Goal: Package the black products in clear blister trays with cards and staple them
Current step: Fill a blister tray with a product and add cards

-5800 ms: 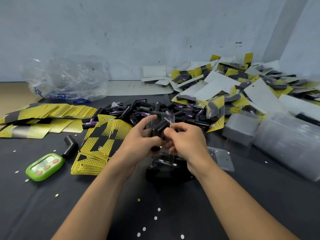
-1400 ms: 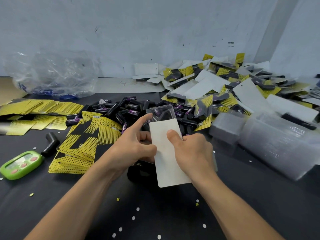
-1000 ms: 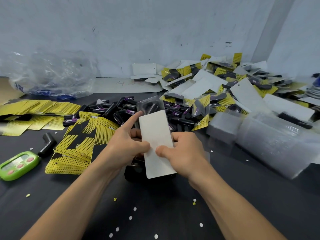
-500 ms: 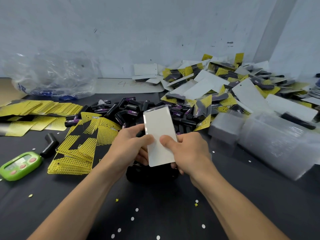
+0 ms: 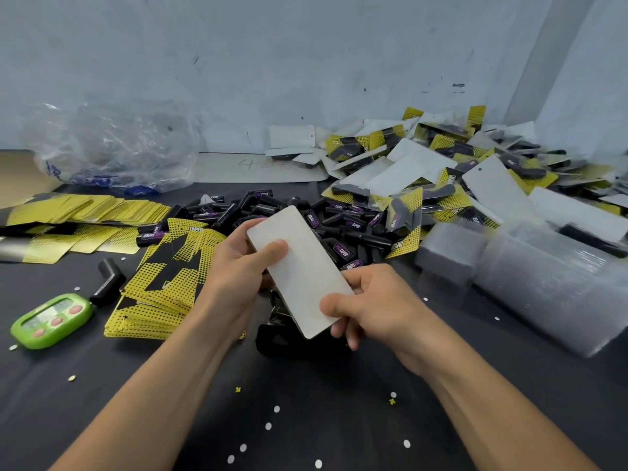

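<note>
Two bare forearms reach over a dark bench (image 5: pixel 339 385), and every place below is given from the white-backed card (image 5: pixel 299 270) held above its middle. Far beyond the card and to its right, against the pale wall, lies the largest heap: finished packs (image 5: pixel 441 171), yellow-and-black fronts and white backs mixed together. Far beyond and to its left sits a crumpled clear plastic bag (image 5: pixel 112 147). Right of the card lie stacks of clear blister trays (image 5: pixel 543 287) on their sides. Just beyond the card spreads a pile of loose black products (image 5: pixel 333 222) with purple labels. Left of the card, a stack of yellow cards (image 5: pixel 163 287) lies slightly fanned, and farther left a longer row of yellow cards (image 5: pixel 85 212) is spread out flat. The left hand (image 5: pixel 234 277) pinches the card's far end, thumb pressed on the white face and fingers curled behind it. The right hand (image 5: pixel 377 307) pinches the near end the same way, thumb on top and fingers (image 5: pixel 346 331) curled beneath. The card is tilted, its white side facing the camera; whatever is behind it is hidden. Directly under the card stands a black tool (image 5: pixel 282 338), mostly covered. Far left of the card rests a green timer (image 5: pixel 51 319), with a single black product (image 5: pixel 107 282) just beside it. Nearer than the card, small paper dots (image 5: pixel 268 425) speckle the bench.
</note>
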